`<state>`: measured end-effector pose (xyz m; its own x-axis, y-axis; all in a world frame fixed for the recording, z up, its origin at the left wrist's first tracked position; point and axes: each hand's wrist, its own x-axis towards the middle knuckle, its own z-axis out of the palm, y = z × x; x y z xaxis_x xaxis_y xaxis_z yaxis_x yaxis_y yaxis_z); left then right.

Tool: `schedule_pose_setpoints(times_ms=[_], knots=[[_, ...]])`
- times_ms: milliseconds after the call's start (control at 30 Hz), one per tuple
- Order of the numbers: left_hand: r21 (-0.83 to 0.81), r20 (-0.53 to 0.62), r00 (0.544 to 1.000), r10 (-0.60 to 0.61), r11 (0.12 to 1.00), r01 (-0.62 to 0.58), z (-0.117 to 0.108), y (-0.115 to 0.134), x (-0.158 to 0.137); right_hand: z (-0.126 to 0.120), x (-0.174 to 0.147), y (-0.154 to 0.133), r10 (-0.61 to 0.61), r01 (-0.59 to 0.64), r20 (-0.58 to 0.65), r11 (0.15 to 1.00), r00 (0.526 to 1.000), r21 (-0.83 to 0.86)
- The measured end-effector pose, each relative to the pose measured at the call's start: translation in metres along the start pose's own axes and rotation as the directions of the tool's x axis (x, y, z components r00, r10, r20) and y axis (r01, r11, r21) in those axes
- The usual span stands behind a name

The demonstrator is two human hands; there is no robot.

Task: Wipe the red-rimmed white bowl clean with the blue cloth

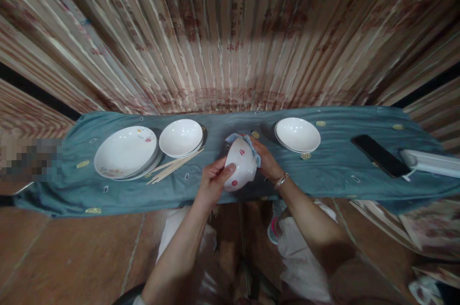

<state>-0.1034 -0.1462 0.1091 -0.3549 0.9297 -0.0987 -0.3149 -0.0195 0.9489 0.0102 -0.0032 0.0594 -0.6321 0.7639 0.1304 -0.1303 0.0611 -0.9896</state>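
Note:
My left hand (212, 181) grips a white bowl (239, 165) with small red marks, held tilted over the blue-green cloth (334, 170). My right hand (264, 159) presses a light blue rag (247, 143) against the bowl's far side. Part of the rag is hidden behind the bowl. A bracelet sits on my right wrist.
On the cloth to the left lie a stack of large white plates (125, 152), a stack of smaller bowls (180, 138) and wooden chopsticks (175, 166). To the right are stacked white dishes (297, 134), a black phone (380, 155) and a white tray (431, 163). Curtains hang behind.

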Motion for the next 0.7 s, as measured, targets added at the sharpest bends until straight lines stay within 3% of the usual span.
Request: schedule_pose_setpoints(times_ms=[400,600,700], knots=[[-0.027,0.0,1.0,0.023,0.999,-0.023,0.002,0.004,-0.001,0.008,0.0,0.013,0.123,-0.115,-0.051,0.983,0.991,0.14],[-0.024,-0.004,0.999,0.039,0.999,-0.039,0.002,0.005,-0.001,0.02,-0.002,0.019,0.299,-0.256,-0.063,0.893,0.952,0.371],[-0.013,-0.003,0.999,0.053,0.999,-0.053,0.001,0.003,-0.001,0.027,-0.005,0.022,0.32,-0.278,-0.033,0.868,0.947,0.411]])
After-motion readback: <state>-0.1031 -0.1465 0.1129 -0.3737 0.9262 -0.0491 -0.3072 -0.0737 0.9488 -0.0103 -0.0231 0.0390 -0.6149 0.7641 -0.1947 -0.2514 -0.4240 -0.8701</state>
